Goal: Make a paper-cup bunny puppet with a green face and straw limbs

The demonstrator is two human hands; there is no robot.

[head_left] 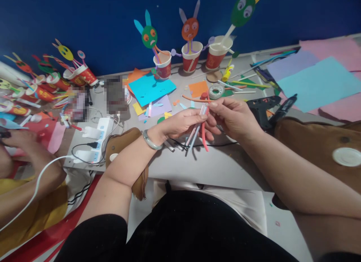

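In front of me over the table, my left hand point(194, 123) is closed around a bundle of thin pale straws point(192, 138), which slant down past the fingers. A red straw point(204, 137) hangs beside the bundle, bent at its lower end. My right hand point(229, 113) meets the left at the top of the bundle, thumb and forefinger pinched together at the upper end of the red straw. An orange straw point(194, 99) sticks out leftward from the right fingertips. Just behind the hands lie a roll of clear tape point(216, 91) and an orange paper piece point(198, 89).
Paper-cup figures point(190, 57) line the blue wall. A hot glue gun point(262, 106) and black marker point(284, 108) lie right, near coloured paper point(321, 83) and a brown bag point(316, 145). Left are a power strip point(103, 140) with cables and a co-worker's arm point(42, 160).
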